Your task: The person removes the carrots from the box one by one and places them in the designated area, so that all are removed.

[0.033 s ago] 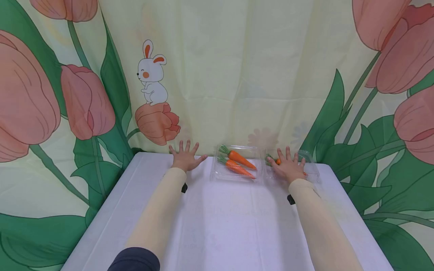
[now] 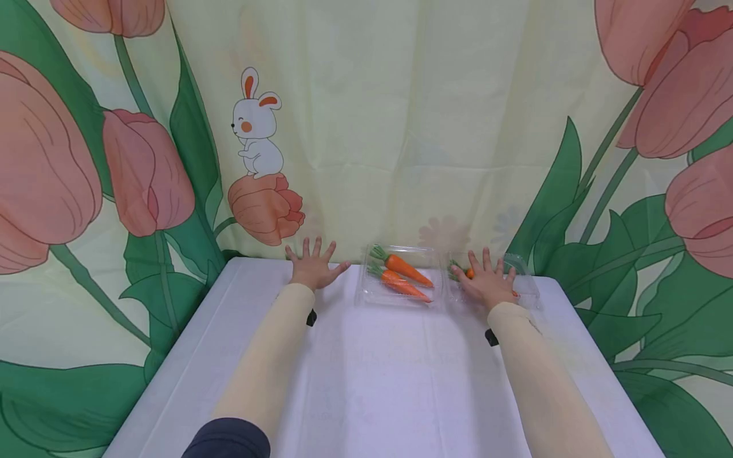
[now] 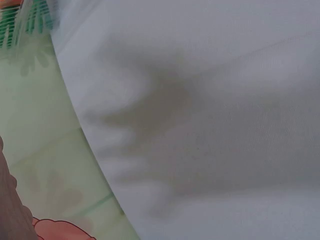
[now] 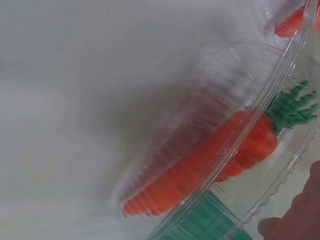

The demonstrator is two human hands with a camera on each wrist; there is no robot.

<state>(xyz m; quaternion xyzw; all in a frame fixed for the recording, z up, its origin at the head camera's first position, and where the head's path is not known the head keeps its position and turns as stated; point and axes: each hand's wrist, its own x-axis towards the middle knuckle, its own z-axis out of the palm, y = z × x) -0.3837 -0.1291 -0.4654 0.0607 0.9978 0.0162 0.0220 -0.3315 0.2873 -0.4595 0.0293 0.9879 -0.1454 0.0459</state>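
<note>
Two clear plastic boxes stand side by side at the table's far edge in the head view. In the left clear box (image 2: pixel 372 294) lie an upper carrot (image 2: pixel 408 270) and a lower carrot (image 2: pixel 401 284), both with green tops. A single carrot (image 4: pixel 195 172) shows in the right clear box (image 4: pixel 270 192). Over that box my right hand (image 2: pixel 489 284) is spread, partly hiding the carrot; whether it touches the plastic I cannot tell. Left of both boxes, my left hand (image 2: pixel 312 267) has its fingers spread and holds nothing. Its shadow falls on the cloth in the left wrist view.
A white-covered table (image 2: pixel 378 375) extends toward me from the boxes. Right behind its far edge hangs a curtain (image 2: pixel 366 127) printed with tulips and a rabbit.
</note>
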